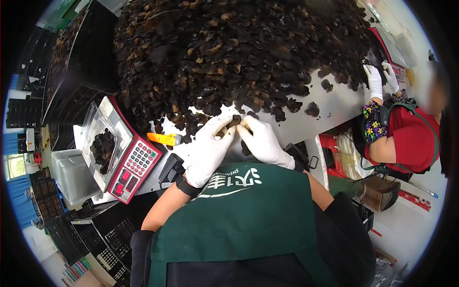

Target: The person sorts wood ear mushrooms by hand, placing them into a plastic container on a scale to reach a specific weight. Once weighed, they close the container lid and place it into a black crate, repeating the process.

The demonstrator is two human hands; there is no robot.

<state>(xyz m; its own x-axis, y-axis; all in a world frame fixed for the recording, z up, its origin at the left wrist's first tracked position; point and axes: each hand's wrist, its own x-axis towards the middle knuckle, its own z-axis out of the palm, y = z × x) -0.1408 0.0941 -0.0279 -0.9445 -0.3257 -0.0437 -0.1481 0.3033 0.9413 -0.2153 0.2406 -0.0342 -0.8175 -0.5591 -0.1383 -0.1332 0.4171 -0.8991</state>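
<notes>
My left hand [210,150] and my right hand [265,143], both in white gloves, meet at the near edge of a heap of dark wood ear mushrooms [205,52]. Between their fingertips is a small brown wood ear mushroom [234,121], pinched from both sides. Under the right hand's fingers another dark piece [245,149] shows in part. Close to the left hand lies an orange-handled tool [162,138]; its far end is partly hidden among mushrooms.
To the left stands a red scale [138,158] with a clear tray of mushrooms [103,149] on it. Clear plastic boxes [74,174] are stacked beyond. Black crates [107,239] stand at lower left. At right, a co-worker in red [413,138] handles mushrooms beside another scale [389,48].
</notes>
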